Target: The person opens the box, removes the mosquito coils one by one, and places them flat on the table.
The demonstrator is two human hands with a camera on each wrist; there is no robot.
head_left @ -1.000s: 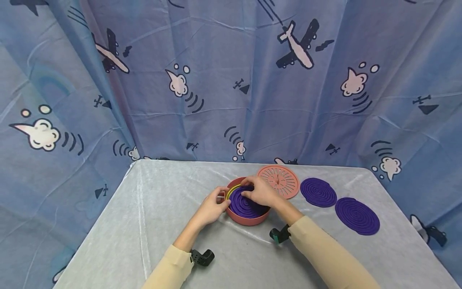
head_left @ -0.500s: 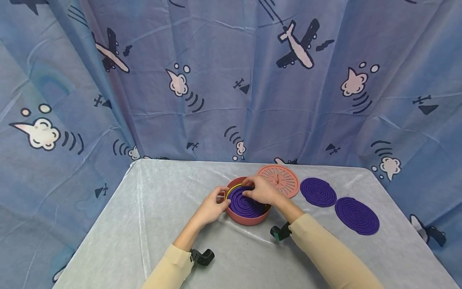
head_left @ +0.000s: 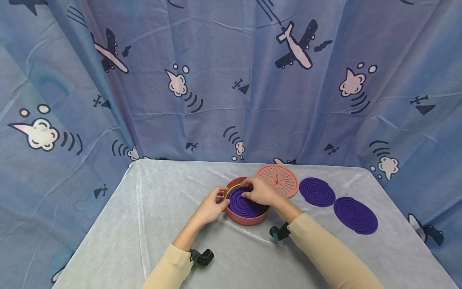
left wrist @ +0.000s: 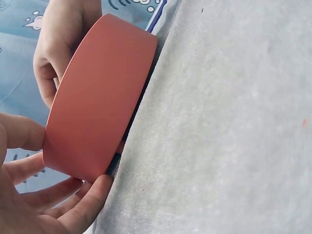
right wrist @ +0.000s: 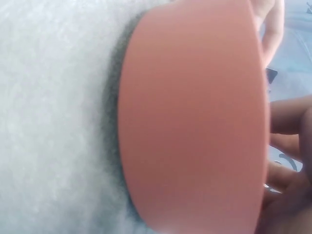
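Observation:
A low, round terracotta-red container (head_left: 247, 221) sits near the table's middle, its side filling much of both wrist views. My left hand (head_left: 211, 207) grips it at the left, with the thumb (left wrist: 22, 131) at the rim and the other fingers around the outside wall. Inside lies a purple coiled coaster (head_left: 243, 205), over something with a thin yellow edge (head_left: 231, 188). From the right, my right hand (head_left: 261, 191) reaches over the rim and pinches the coaster's far right part, thumb on top; its fingertips are partly hidden.
Behind the container to the right lies a flat orange slotted disc (head_left: 283, 180) with a small knob. Two more purple coiled pieces, one further back (head_left: 317, 192) and one nearer (head_left: 355, 215), lie flat at the right. A patterned blue curtain (head_left: 216, 132) hangs behind the table.
The purple coaster has shifted slightly left inside the container, and a bit of yellow now shows at its right. Both hands stay almost where they were.

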